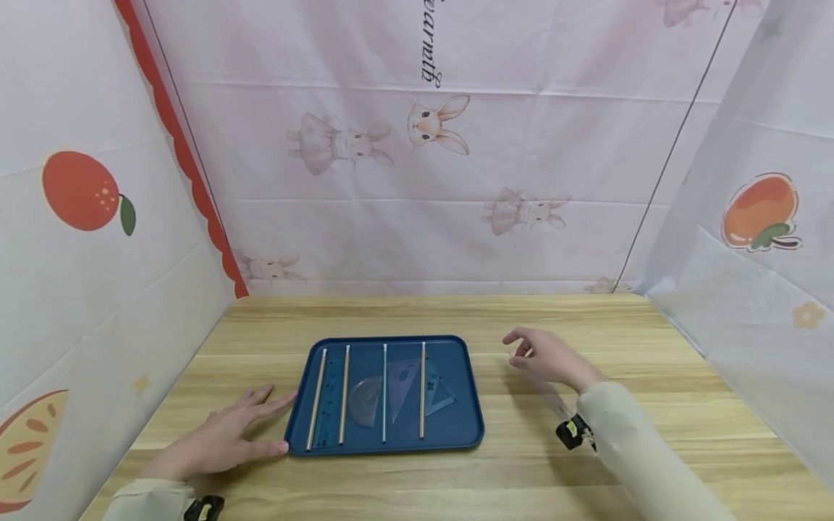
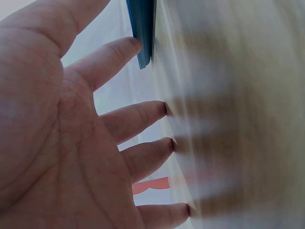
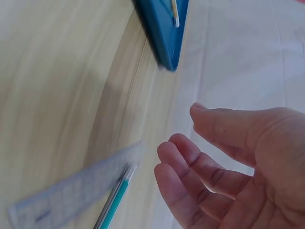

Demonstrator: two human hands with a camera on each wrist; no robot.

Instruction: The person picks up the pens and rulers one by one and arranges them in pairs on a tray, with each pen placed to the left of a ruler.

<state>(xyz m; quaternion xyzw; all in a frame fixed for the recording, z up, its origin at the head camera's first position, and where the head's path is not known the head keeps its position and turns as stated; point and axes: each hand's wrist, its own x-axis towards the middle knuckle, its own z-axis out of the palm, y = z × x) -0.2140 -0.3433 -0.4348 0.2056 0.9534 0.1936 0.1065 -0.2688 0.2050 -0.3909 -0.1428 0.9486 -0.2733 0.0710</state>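
A dark blue tray point(image 1: 464, 428) lies on the table. My left hand point(image 1: 218, 439) is spread at its left side, thumb and index fingertips right at the rim, the other fingertips on the tabletop. Inside the tray are a blue ruler point(image 1: 331, 398), a clear protractor point(image 1: 365, 402), a purple set square point(image 1: 404, 376), a blue set square point(image 1: 441, 396) and several pencils, one of them light blue point(image 1: 384, 398). Right of the tray, my right hand point(image 1: 550, 356) hovers with loosely bent fingers, holding nothing. Below it lie a clear ruler point(image 3: 71, 193) and a teal pencil point(image 3: 117, 202), side by side.
The wooden table point(image 1: 521, 474) reaches back to a pink curtain with rabbit prints point(image 1: 436, 126). White printed cloths point(image 1: 85, 289) hang along both sides. A black wrist camera point(image 1: 572, 432) sits on the right wrist.
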